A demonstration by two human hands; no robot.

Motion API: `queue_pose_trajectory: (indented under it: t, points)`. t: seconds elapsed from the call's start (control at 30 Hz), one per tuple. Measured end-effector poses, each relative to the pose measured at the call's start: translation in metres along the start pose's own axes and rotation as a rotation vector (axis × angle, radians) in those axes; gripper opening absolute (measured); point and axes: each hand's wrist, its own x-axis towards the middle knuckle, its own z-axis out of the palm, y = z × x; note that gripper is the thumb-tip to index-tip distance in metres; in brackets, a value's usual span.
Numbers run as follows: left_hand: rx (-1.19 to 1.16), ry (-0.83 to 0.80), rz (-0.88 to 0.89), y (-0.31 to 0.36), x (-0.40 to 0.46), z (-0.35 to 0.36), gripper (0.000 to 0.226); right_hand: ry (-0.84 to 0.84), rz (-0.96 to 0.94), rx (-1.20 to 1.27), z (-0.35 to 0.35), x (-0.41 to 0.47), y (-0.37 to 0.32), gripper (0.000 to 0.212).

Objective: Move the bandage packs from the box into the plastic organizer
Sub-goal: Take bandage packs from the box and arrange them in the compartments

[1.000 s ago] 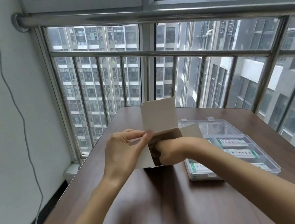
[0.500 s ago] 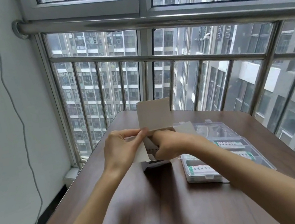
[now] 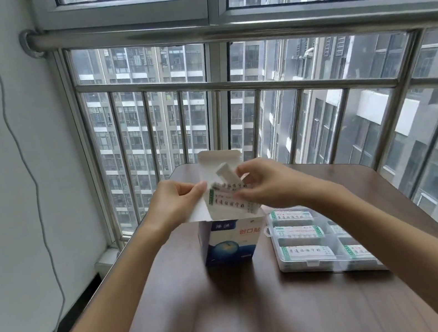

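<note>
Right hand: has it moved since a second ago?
Yes. The right hand has come up out of the box, lifting bandage packs above the opening; the organizer lies below.

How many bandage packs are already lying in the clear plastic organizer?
4 clearly show: three in the organizer's left column, far, middle and near, and one near right. Another may lie mid right, partly hidden by the right forearm.

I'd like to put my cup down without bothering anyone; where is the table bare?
Bare table lies near, between the two forearms, in front of the box. It is crowded around the box's open top, where both hands work, and right of the box, where the organizer sits.
</note>
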Motion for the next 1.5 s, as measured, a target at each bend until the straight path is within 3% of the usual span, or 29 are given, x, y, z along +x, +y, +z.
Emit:
queue_pose_trajectory:
  t: [0.1, 0.2, 0.27, 0.33, 0.43, 0.53, 0.67, 0.8, 0.9, 1.1, 1.2, 1.33, 1.5]
  points:
    - [0.065, 0.009, -0.045, -0.013, 0.007, -0.003, 0.038, 0.013, 0.071, 0.141, -0.006, 0.000, 0.006, 0.026]
    - [0.292, 0.057, -0.064, -0.021, 0.012, -0.007, 0.057, 0.004, 0.128, 0.313, -0.008, -0.002, 0.014, 0.020]
    - [0.488, 0.137, -0.032, -0.016, 0.007, -0.008, 0.048, -0.005, 0.165, 0.449, -0.010, -0.005, 0.019, 0.018]
    - [0.591, 0.288, 0.083, -0.003, -0.006, -0.007, 0.040, -0.035, 0.176, 0.569, -0.012, -0.010, 0.026, 0.021]
    - [0.452, 0.474, 0.371, 0.021, -0.027, 0.001, 0.030, -0.105, 0.139, 0.708, -0.014, -0.021, 0.034, 0.035]
    - [0.339, 0.309, 0.424, 0.042, -0.043, 0.019, 0.025, -0.106, 0.114, 0.788, -0.019, -0.035, 0.044, 0.036]
    - [0.354, -0.022, 0.226, 0.048, -0.048, 0.049, 0.030, -0.045, 0.106, 0.804, -0.023, -0.054, 0.060, 0.033]
    - [0.120, -0.210, 0.191, 0.041, -0.043, 0.082, 0.018, 0.043, 0.149, 0.755, -0.023, -0.071, 0.083, 0.038]
    - [0.012, -0.222, 0.157, 0.035, -0.042, 0.100, 0.012, 0.122, 0.204, 0.709, -0.019, -0.079, 0.099, 0.041]
    - [-0.057, -0.197, 0.129, 0.031, -0.043, 0.122, 0.014, 0.175, 0.213, 0.756, -0.015, -0.087, 0.119, 0.013]
    - [-0.166, -0.195, 0.071, 0.032, -0.040, 0.128, 0.015, 0.357, 0.216, 0.746, -0.012, -0.085, 0.126, 0.020]
    - [-0.273, -0.242, -0.007, 0.030, -0.041, 0.135, 0.019, 0.665, 0.130, 0.525, -0.012, -0.085, 0.127, 0.021]
    - [-0.348, -0.253, -0.063, 0.025, -0.039, 0.136, 0.019, 0.768, 0.043, 0.442, -0.014, -0.085, 0.127, 0.017]
